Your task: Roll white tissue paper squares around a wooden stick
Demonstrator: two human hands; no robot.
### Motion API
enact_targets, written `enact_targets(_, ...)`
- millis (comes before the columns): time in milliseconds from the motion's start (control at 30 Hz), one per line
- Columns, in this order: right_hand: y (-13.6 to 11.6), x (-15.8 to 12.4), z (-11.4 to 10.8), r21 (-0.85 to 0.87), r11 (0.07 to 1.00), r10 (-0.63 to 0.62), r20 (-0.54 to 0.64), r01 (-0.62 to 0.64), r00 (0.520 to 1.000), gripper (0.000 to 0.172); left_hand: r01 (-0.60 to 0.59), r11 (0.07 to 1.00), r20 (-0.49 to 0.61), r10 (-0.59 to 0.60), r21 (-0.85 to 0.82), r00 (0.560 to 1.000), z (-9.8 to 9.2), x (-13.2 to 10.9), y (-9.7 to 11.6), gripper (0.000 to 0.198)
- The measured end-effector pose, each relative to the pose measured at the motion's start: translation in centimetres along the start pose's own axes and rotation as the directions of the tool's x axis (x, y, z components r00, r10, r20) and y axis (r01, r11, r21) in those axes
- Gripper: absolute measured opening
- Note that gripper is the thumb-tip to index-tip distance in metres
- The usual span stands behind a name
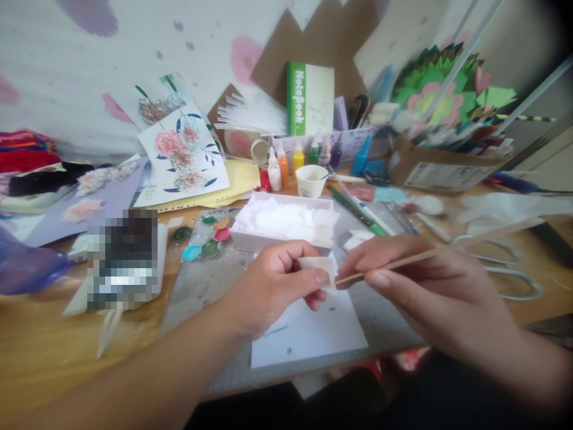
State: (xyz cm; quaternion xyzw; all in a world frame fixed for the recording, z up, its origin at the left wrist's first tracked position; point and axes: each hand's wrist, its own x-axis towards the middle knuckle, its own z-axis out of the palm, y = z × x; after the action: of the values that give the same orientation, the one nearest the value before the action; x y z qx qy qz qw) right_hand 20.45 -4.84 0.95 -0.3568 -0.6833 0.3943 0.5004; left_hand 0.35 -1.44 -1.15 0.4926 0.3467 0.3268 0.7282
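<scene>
My left hand (273, 280) is closed in a pinch on a small white paper piece (323, 265), held above a white sheet (308, 331) on the grey mat (201, 286). My right hand (421, 280) grips a thin wooden stick (447, 251) between thumb and fingers. The stick's tip touches the paper piece at its right edge. Just behind the hands stands a white box (282, 224) filled with white paper pieces.
A paper cup (311, 180) and several small paint bottles (286, 164) stand behind the box. Scissors (505, 272) lie at the right. Flower artwork (181, 155), a green notebook (308, 98) and a cardboard box (443, 170) of paper flowers crowd the back. Coloured pieces (203, 239) lie left.
</scene>
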Motion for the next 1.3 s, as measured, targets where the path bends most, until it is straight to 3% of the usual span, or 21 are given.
enact_targets(100,0.0,0.0,0.1,0.006,1.0,0.002,-0.005,-0.002,1.0,0.018,-0.008,0.999,0.002,0.008,0.037,1.0,0.1,0.2,-0.1,0.011)
enact_targets(200,0.1,0.1,0.2,-0.004,1.0,0.004,-0.008,-0.004,1.0,0.015,-0.059,0.986,-0.102,0.075,0.157,0.992,0.2,0.3,-0.1,0.014)
enact_targets(333,0.0,0.1,0.2,-0.052,0.999,-0.015,-0.038,0.013,0.999,0.014,-0.21,0.877,-0.276,0.35,0.432,0.895,0.3,-0.3,0.3,0.013)
enact_targets(400,0.0,0.1,0.2,-0.073,0.997,-0.032,-0.044,0.029,0.999,0.015,-0.297,0.811,-0.234,0.46,0.504,0.857,0.3,-0.7,0.5,0.013)
enact_targets(433,-0.1,0.2,0.2,-0.078,0.996,-0.042,-0.047,0.038,0.998,0.014,-0.325,0.795,-0.184,0.471,0.512,0.863,0.3,-0.9,0.6,0.014)
enact_targets(567,-0.1,0.3,0.2,-0.112,0.991,-0.081,-0.058,0.075,0.995,0.011,-0.28,0.846,-0.007,0.318,0.454,0.948,0.3,-1.0,0.7,0.015)
enact_targets(667,-0.2,0.5,0.3,-0.182,0.979,-0.103,-0.036,0.095,0.994,0.015,-0.215,0.88,-0.002,0.238,0.423,0.971,0.3,-0.7,0.7,0.017)
enact_targets(933,-0.3,0.6,0.4,-0.355,0.914,-0.215,-0.009,0.198,0.977,0.011,-0.093,0.905,-0.117,0.155,0.415,0.981,0.7,-0.4,0.5,0.01)
enact_targets(1300,0.0,0.5,0.6,-0.362,0.908,-0.215,0.032,0.212,0.976,0.014,-0.047,0.882,-0.141,0.127,0.469,0.982,1.0,-0.3,0.7,0.01)
